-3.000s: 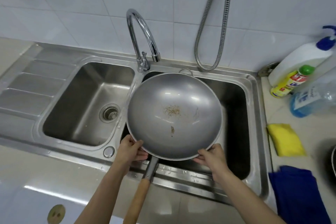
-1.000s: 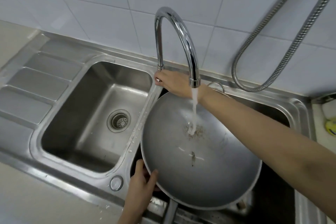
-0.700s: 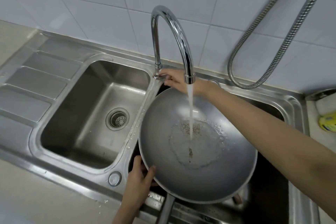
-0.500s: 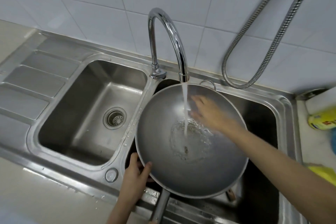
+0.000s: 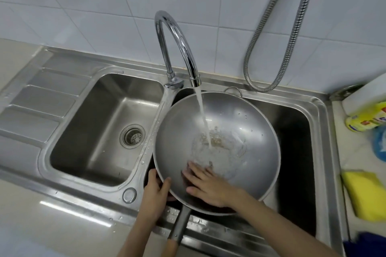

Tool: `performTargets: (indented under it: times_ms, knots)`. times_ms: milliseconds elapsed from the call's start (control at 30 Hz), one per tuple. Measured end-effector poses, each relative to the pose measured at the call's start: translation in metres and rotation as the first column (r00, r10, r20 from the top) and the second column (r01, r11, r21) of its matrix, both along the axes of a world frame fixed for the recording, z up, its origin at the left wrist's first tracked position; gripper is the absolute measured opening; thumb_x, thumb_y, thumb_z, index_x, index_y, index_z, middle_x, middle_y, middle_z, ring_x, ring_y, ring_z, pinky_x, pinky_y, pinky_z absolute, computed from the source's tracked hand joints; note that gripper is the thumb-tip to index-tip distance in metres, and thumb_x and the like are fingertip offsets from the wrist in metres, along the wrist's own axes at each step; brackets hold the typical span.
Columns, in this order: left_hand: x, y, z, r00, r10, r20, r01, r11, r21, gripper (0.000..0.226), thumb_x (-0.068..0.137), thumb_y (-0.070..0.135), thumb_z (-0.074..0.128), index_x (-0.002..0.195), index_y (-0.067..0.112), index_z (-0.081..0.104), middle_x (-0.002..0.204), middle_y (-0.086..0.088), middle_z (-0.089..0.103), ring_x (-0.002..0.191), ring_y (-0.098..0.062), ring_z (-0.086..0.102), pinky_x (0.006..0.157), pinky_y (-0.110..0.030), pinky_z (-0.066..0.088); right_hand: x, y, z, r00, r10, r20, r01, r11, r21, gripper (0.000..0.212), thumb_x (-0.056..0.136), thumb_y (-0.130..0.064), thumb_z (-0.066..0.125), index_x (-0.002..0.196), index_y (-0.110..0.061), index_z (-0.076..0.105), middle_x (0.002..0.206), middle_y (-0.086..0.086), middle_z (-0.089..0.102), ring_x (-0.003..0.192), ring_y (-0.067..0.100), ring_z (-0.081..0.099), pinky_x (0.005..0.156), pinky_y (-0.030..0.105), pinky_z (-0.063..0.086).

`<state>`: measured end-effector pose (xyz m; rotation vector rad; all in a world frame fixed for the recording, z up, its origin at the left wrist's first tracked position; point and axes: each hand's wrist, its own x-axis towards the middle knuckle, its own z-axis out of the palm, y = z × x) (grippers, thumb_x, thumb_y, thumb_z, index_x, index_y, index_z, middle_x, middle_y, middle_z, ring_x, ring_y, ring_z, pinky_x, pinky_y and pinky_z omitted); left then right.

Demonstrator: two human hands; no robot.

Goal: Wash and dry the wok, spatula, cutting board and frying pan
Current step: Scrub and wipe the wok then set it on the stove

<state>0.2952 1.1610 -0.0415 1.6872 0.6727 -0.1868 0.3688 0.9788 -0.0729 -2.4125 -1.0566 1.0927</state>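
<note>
Wok (image 5: 246, 123) rinsing is our step: our left hand (image 5: 155, 196) grips its rim, our right hand (image 5: 205, 185) rubs inside with flat fingers, and next we need soap.

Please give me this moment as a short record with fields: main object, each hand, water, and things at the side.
main object: round grey metal wok with wooden-ended handle, over the right basin of the steel double sink
left hand: left hand grips the wok's near-left rim
right hand: right hand lies flat inside the wok, fingers spread
water: curved chrome faucet is running into the wok
side: yellow sponge on the right counter
</note>
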Motion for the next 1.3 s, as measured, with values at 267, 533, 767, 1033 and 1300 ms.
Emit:
performTargets:
  times_ms: [267,533,767,1033,1300]
  knots:
    - [0.0,0.0,-0.001,1.0,0.015,0.002,-0.015,0.999,-0.032,0.015,0.096,0.006,0.05,0.103,0.02,0.047,0.098,-0.013,0.068,0.086,-0.025,0.071,0.064,-0.04,0.06,0.043,-0.077,-0.008,0.817,-0.226,0.53,0.417,0.867,-0.273,0.083,0.085,-0.062,0.03,0.147,-0.006,0.027,0.154,0.02,0.014,0.142,0.039,0.021,0.115,0.048,-0.001]
    - [0.0,0.0,0.0,1.0,0.023,0.011,-0.023,0.999,-0.047,0.015,0.096,0.006,0.052,0.107,0.015,0.047,0.097,-0.012,0.07,0.083,-0.023,0.072,0.062,-0.038,0.06,0.019,-0.064,0.018,0.995,0.034,0.095,-0.012,0.975,-0.224,0.087,0.088,-0.067,0.036,0.152,-0.016,0.007,0.159,0.007,-0.009,0.146,0.027,-0.008,0.118,0.044,0.001]
    - [0.001,0.0,0.002,1.0,0.02,0.013,-0.019,0.998,-0.053,0.012,0.096,0.005,0.051,0.103,0.014,0.047,0.095,-0.012,0.069,0.083,-0.023,0.071,0.062,-0.037,0.06,0.02,-0.02,-0.024,0.945,-0.238,0.224,0.258,0.964,-0.067,0.091,0.086,-0.073,0.018,0.149,-0.017,-0.019,0.155,0.006,-0.025,0.142,0.025,-0.023,0.117,0.048,-0.01]
    - [0.0,-0.001,0.003,1.0,-0.002,0.014,0.002,1.0,-0.013,0.01,0.097,0.01,0.05,0.104,0.017,0.047,0.094,-0.011,0.069,0.084,-0.02,0.071,0.063,-0.036,0.06,0.065,-0.061,-0.035,0.801,-0.336,0.496,0.492,0.841,-0.226,0.092,0.088,-0.066,-0.004,0.147,0.002,0.017,0.155,0.024,0.011,0.144,0.038,0.007,0.115,0.052,0.004]
    - [-0.002,0.0,-0.002,1.0,-0.015,0.007,0.014,0.999,0.044,0.012,0.096,0.012,0.053,0.101,0.02,0.046,0.094,-0.013,0.067,0.084,-0.023,0.07,0.065,-0.042,0.06,-0.001,-0.029,0.002,0.999,-0.013,0.032,0.016,0.994,-0.105,0.1,0.072,-0.076,-0.003,0.15,-0.015,-0.01,0.154,0.006,-0.024,0.141,0.021,-0.025,0.115,0.038,-0.014]
